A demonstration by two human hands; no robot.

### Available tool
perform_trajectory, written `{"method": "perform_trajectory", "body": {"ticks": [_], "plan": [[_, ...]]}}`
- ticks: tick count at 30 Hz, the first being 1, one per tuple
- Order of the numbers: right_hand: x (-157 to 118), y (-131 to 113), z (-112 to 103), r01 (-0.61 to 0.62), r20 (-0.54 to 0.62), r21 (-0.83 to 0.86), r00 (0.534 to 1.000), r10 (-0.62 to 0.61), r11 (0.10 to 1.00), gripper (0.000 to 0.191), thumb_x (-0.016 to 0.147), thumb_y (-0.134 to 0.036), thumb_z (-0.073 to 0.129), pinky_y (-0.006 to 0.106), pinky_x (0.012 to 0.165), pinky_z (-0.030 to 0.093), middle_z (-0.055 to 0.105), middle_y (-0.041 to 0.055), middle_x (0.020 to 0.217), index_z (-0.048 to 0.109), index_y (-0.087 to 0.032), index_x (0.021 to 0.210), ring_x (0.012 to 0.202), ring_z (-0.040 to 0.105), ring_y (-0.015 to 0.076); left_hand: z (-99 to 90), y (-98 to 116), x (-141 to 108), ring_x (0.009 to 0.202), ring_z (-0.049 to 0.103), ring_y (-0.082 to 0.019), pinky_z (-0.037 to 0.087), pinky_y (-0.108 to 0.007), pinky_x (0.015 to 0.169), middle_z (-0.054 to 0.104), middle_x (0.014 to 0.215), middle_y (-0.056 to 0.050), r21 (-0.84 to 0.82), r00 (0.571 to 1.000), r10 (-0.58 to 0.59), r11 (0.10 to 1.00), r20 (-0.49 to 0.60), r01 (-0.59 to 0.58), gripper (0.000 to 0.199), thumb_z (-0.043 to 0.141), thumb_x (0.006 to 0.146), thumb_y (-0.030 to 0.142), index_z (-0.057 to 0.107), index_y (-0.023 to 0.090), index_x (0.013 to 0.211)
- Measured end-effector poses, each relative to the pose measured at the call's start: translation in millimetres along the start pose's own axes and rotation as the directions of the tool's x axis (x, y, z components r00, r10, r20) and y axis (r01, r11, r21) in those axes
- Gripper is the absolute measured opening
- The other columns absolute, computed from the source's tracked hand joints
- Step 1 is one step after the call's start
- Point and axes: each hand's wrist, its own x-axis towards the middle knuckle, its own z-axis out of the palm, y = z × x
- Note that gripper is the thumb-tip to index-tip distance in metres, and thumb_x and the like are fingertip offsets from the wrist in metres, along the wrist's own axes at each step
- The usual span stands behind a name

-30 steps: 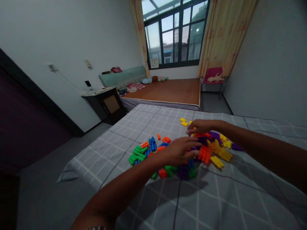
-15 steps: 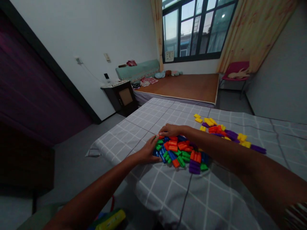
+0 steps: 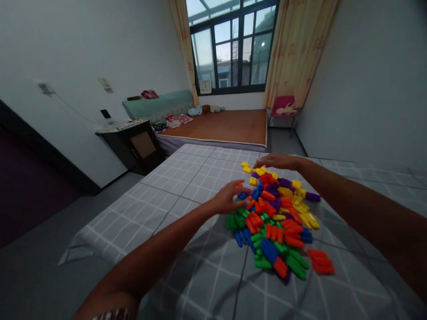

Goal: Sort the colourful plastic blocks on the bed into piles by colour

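Note:
A heap of plastic building blocks (image 3: 273,233) in red, blue, green, purple and yellow lies on the checked tablecloth (image 3: 187,195). At the heap's left side is my left hand (image 3: 230,198), fingers apart and touching or just over blue and red blocks. My right hand (image 3: 276,162) reaches across the far side, palm down with fingers stretched toward the yellow blocks (image 3: 262,170). Nothing shows in either hand's grasp. One red block piece (image 3: 320,261) lies apart at the near right. My right forearm passes over the table to the right of the heap.
Beyond the table stands a bed (image 3: 230,126) with a brown mat, under a window (image 3: 233,53). A dark cabinet (image 3: 143,144) stands at the left. A pink chair (image 3: 283,106) is in the far right corner, near the curtain (image 3: 293,53).
My view has turned right. The blocks have been pushed from the left into the yellow and purple ones, making one heap. My right hand has moved from the heap's left end to its far side.

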Motion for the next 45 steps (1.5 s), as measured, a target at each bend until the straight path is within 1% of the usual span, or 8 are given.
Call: {"method": "perform_trajectory", "body": {"ticks": [7,14,19,23,29,35,40,45], "plan": [[37.9,46.5,39.0,-0.097,-0.123,0.048,0.987,0.102,0.994,0.074,0.083,-0.076,0.036,0.043,0.112,0.034,0.059,0.0081,0.135,0.065,-0.022,0.126,0.131,0.048,0.0301,7.9,-82.2,95.7,0.141,0.033,-0.027,0.027,-0.05,0.115,0.038,0.152,-0.015,0.278,0.931,-0.363,0.892,-0.031,0.357,0.054,0.039,0.096,0.043,0.042,0.019,0.143],[32.5,20.5,67.2,0.139,-0.047,0.194,0.99,-0.132,0.971,0.063,0.086,-0.072,0.04,0.042,0.112,0.035,0.064,0.003,0.129,0.07,-0.025,0.116,0.124,0.054,0.0259,0.4,-124.1,49.4,0.143,0.031,-0.026,0.024,-0.054,0.115,0.041,0.152,-0.009,0.317,0.923,-0.384,0.871,-0.036,0.375,0.046,0.031,0.098,0.039,0.048,0.025,0.138],[-55.6,54.2,37.8,-0.091,-0.39,0.203,0.906,0.166,0.975,0.062,0.095,-0.062,0.026,0.044,0.113,0.033,0.058,0.0061,0.136,0.065,-0.022,0.124,0.129,0.049,0.0252,-4.2,-106.3,26.0,0.141,0.035,-0.024,0.025,-0.04,0.117,0.049,0.145,-0.012,0.221,0.949,-0.316,0.924,-0.013,0.311,0.052,0.03,0.098,0.04,0.052,0.014,0.136],[-123.5,75.7,60.3,-0.271,-0.472,0.219,0.811,0.344,0.937,0.059,0.098,-0.054,0.024,0.041,0.099,0.046,0.071,0.0111,0.114,0.07,-0.019,0.111,0.108,0.063,0.026,15.3,-76.9,15.1,0.133,0.046,-0.022,0.034,-0.038,0.113,0.056,0.139,-0.011,0.107,0.973,-0.221,0.968,-0.068,0.227,0.058,0.026,0.097,0.051,0.056,0.015,0.132],[-105.0,34.6,110.8,-0.231,-0.569,0.13,0.779,0.263,0.964,0.049,0.099,-0.036,0.023,0.041,0.103,0.042,0.067,0.0109,0.117,0.067,-0.016,0.111,0.115,0.057,0.0241,25.8,-62.3,-1.5,0.125,0.054,-0.024,0.039,-0.042,0.109,0.061,0.133,-0.01,0.04,0.925,-0.258,0.959,-0.28,0.28,0.06,0.026,0.096,0.054,0.059,0.017,0.129],[-68.0,-9.1,112.3,-0.196,-0.554,0.248,0.774,0.305,0.949,0.046,0.098,-0.04,0.03,0.042,0.114,0.03,0.058,0.0083,0.135,0.061,-0.019,0.125,0.132,0.046,0.0216,7.0,-65.8,-16.8,0.117,0.059,-0.026,0.045,-0.039,0.102,0.067,0.123,-0.009,-0.012,0.911,-0.306,0.949,-0.277,0.315,0.064,0.023,0.095,0.057,0.066,0.016,0.117],[-128.6,1.4,107.0,-0.173,-0.652,0.316,0.674,0.347,0.933,0.055,0.098,-0.047,0.023,0.042,0.113,0.032,0.06,0.0106,0.132,0.061,-0.018,0.124,0.128,0.05,0.0219,1.9,-69.3,-18.9,0.113,0.061,-0.025,0.046,-0.039,0.1,0.069,0.119,-0.009,-0.019,0.947,-0.219,0.975,-0.235,0.221,0.064,0.025,0.093,0.059,0.069,0.017,0.112],[-184.9,-1.7,153.4,-0.287,-0.683,0.288,0.607,0.406,0.914,0.048,0.095,-0.048,0.03,0.046,0.111,0.034,0.065,0.0096,0.123,0.063,-0.021,0.118,0.122,0.054,0.024,4.5,-66.5,-16.7,0.116,0.06,-0.027,0.044,-0.043,0.103,0.068,0.121,-0.009,-0.026,0.967,-0.166,0.986,-0.195,0.164,0.063,0.027,0.093,0.06,0.069,0.017,0.114]]}}
